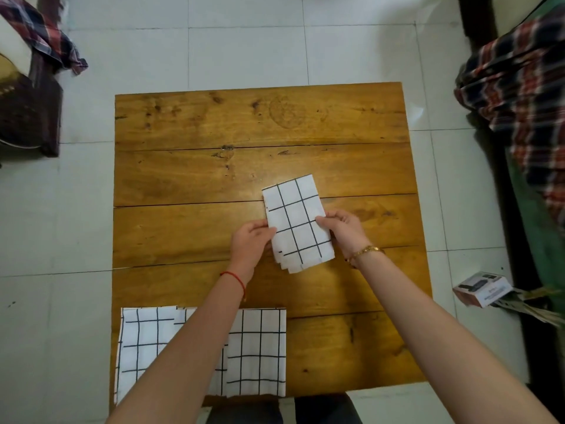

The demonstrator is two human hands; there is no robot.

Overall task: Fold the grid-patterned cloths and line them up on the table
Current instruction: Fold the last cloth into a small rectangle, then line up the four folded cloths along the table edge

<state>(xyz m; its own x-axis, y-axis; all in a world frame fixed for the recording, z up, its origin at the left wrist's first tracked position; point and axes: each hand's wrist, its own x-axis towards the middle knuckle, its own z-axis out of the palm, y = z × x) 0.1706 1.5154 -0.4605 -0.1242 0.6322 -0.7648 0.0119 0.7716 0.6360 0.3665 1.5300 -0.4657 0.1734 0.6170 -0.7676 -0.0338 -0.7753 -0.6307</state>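
A folded white cloth with a black grid (296,220) lies as a narrow rectangle near the middle of the wooden table (214,166), its layered ends stepped at the near edge. My left hand (250,244) grips its left side and my right hand (344,229) grips its right side. More grid-patterned cloths (260,350) lie flat and overlapping at the table's near left corner, partly hidden under my left forearm.
The table stands on a pale tiled floor. A dark chair with a plaid cloth (46,35) is at the far left. A bed with a plaid blanket (519,87) runs along the right. A small box (483,289) lies on the floor at the right.
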